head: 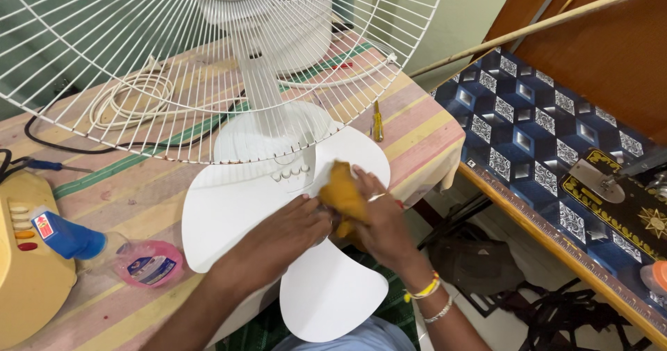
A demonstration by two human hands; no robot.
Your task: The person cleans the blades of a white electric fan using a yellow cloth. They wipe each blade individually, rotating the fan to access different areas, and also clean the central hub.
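Three white blades on this fan blade piece (278,219), centre frame. Right hand (385,222) fingers clutch a yellow cloth (344,191) at the hub; left hand (295,233) lies flat, steadying (blades look clean-ish, wiping seems midway).

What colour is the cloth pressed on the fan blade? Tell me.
Mustard yellow. The cloth is bunched under the right hand on the white fan blade, clearest in the head view.

Illumination was bright, even and diffuse, casting only soft shadows beneath the hands. The white fan blade (236,212) was near overexposure. The wire fan guard (139,59) curved with wide-angle distortion near the frame edges. Focus remained sharp, with negligible motion blur
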